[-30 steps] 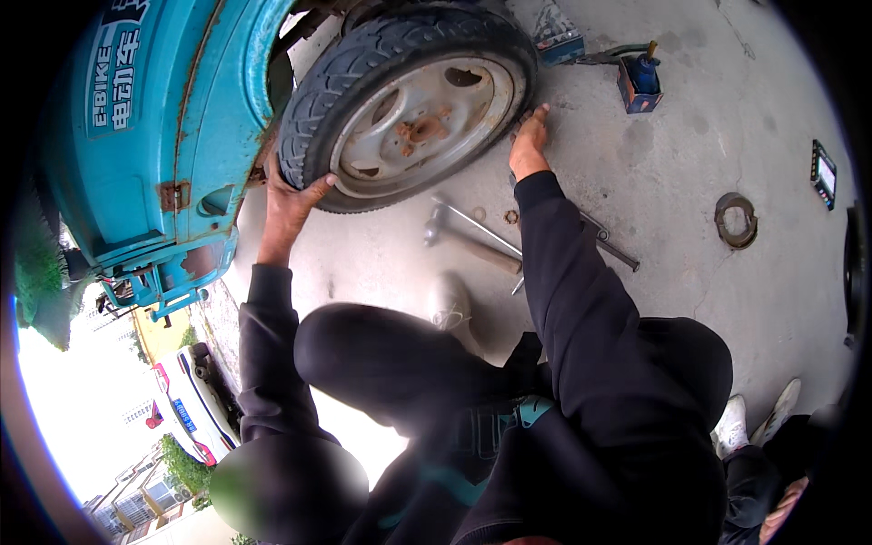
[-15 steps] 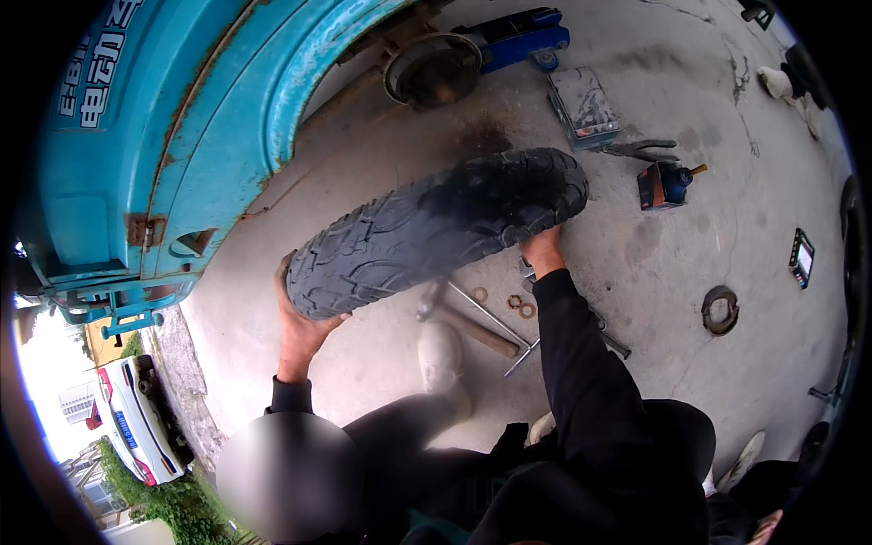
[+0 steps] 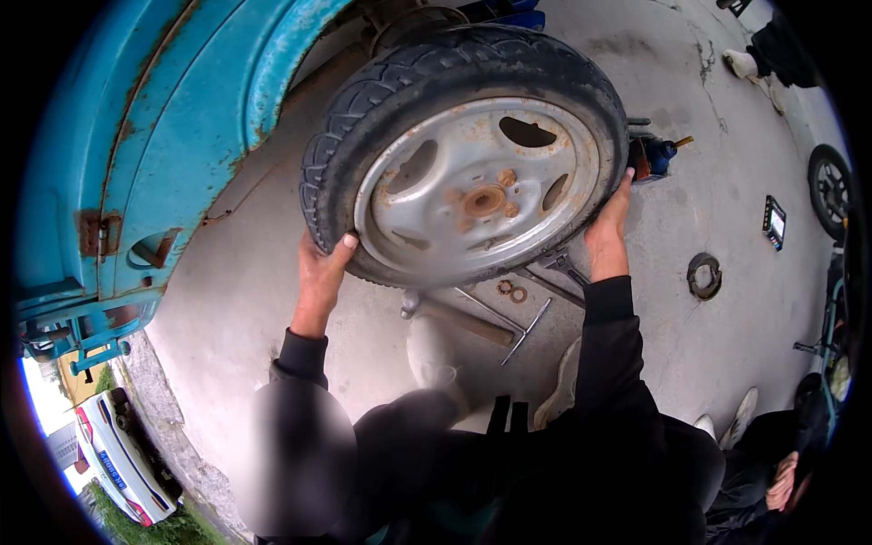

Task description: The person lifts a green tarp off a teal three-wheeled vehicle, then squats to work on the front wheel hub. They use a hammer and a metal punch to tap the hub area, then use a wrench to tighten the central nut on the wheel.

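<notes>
A wheel with a black treaded tyre [image 3: 363, 100] and a rusty silver rim [image 3: 427, 213] is held up in front of me, its rim face tilted toward me. My left hand [image 3: 322, 277] grips the tyre's lower left edge, thumb on the sidewall. My right hand [image 3: 611, 227] is on the lower right edge, fingers partly hidden behind the tyre. Rusty bolts [image 3: 508, 178] show around the rim's centre. Behind the top of the tyre, the hub of the turquoise vehicle [image 3: 213, 100] is mostly covered.
Below the wheel lie a hammer [image 3: 468, 322], a T-handle wrench [image 3: 527, 332], washers [image 3: 519, 294] and an adjustable wrench [image 3: 565, 265]. Rightward are a box with a blue bottle [image 3: 658, 156], a curved brake shoe [image 3: 703, 277] and a handheld device [image 3: 774, 223]. Another person's hand [image 3: 782, 481] is lower right.
The wheel has turned from tread toward me to rim face toward me. It now hides most of the hub and the grey box. Both hands still hold the tyre.
</notes>
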`<state>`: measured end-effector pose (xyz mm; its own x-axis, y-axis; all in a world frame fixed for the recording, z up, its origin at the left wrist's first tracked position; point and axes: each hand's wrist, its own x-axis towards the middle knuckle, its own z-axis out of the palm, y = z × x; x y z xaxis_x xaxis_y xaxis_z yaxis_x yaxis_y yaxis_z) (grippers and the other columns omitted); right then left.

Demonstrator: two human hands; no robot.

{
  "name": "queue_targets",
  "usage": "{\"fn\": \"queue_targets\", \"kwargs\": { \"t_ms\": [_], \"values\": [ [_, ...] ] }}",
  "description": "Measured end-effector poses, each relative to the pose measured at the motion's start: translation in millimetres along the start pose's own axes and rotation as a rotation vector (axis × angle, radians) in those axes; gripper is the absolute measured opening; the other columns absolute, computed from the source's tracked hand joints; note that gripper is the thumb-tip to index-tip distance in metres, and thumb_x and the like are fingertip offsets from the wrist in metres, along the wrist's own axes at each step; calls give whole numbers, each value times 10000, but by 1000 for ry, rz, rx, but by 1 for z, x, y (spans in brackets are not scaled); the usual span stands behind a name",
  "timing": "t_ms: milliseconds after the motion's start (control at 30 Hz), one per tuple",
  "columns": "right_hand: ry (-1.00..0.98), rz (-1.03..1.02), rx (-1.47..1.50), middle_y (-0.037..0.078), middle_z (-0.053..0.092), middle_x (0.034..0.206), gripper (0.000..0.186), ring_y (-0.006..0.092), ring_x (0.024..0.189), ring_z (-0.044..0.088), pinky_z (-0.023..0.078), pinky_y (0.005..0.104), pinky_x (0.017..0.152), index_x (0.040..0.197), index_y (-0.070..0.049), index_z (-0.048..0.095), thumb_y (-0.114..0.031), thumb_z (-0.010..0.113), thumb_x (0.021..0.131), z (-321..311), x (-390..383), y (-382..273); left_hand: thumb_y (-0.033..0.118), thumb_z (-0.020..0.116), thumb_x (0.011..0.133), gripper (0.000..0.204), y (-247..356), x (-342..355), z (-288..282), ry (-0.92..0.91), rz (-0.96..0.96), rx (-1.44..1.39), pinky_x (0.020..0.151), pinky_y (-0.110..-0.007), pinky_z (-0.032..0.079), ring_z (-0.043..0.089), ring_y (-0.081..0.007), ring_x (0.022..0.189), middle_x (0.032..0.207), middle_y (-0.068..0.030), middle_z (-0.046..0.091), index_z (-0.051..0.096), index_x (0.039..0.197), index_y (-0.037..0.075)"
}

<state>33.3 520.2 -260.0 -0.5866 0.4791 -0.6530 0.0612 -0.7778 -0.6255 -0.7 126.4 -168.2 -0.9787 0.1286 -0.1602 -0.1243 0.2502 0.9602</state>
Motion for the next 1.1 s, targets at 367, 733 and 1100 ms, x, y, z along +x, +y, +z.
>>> {"fn": "queue_targets", "kwargs": {
  "t_ms": [367, 733, 1100],
  "values": [
    [-68, -207, -153, 153, 475, 1466, 791, 257, 1301, 497, 374, 363, 1096, 1473, 5, 393, -627, 397, 996, 3, -18, -30, 440, 717, 894, 672, 11, 46, 1, 50, -30, -94, 979, -333, 465, 609, -209, 1098, 1216, -156, 639, 550, 1279, -85],
    [39, -527, -624, 215, 658, 1213, 789, 274, 1109, 617, 457, 370, 952, 1240, 85, 616, -632, 557, 916, 72, 7, -97, 468, 690, 913, 787, 27, 55, 0, 107, -118, -223, 1101, -366, 373, 513, -257, 1264, 1377, -201, 524, 437, 1373, -117],
    [-52, -645, -572, 233, 683, 1130, 756, 298, 1021, 654, 489, 373, 894, 1190, 81, 649, -609, 612, 884, 116, 25, -118, 404, 712, 914, 744, 38, 51, 7, 125, -12, -145, 1115, -379, 340, 490, -236, 1269, 1385, -173, 505, 421, 1373, -104]
  ]
}}
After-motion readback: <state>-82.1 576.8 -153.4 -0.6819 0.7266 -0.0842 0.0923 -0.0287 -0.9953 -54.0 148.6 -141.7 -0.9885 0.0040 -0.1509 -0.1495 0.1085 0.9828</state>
